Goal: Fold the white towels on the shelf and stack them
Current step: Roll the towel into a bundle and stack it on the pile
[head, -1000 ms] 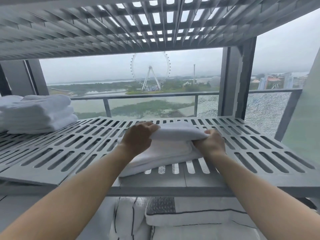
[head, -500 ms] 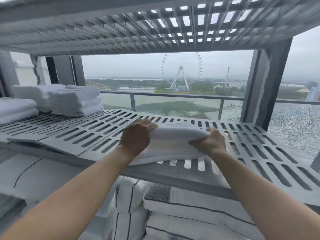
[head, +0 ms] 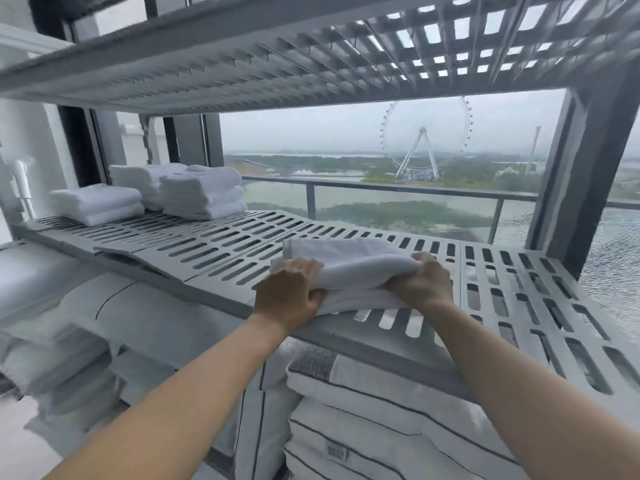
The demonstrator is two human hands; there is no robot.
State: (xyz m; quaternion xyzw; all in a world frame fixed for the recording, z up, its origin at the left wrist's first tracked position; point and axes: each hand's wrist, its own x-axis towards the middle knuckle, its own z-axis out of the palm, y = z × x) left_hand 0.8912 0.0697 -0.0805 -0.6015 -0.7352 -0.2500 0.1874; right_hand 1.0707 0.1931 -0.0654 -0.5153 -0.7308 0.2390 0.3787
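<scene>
— Hands first. What were they doing?

— Both hands held one folded white towel (head: 349, 271). The left hand (head: 289, 294) gripped its left end, fingers curled over the top and thumb tucked under the edge. The right hand (head: 424, 284) squeezed the right end, closed tight on the cloth.

— Where was the towel?

— Right between the two hands, near the front edge of the gray shelf (head: 214, 244). Its lower layers lay flat on the slats. The top fold was bunched up between the hands.

— What was under the hands?

— Below the shelf edge sat a stack of pillows (head: 363, 420), white with thin dark lines. More soft white things were down to the left of the left hand, but they looked blurry.

— And farther away?

— Far off to the left of the left hand, at the back of the same shelf, were three piles of folded towels. The low pile (head: 98, 204) was farthest left. The middle pile (head: 138, 178) stood behind, and the tall pile (head: 204, 194) was nearest to the hands. The piles sat close together, well apart from the held towel.

— What was above?

— Over the hands was another gray shelf with slots, the upper shelf (head: 311, 53). Past the hands was a railing (head: 398, 190), and way beyond it a big wheel (head: 426, 136).
</scene>
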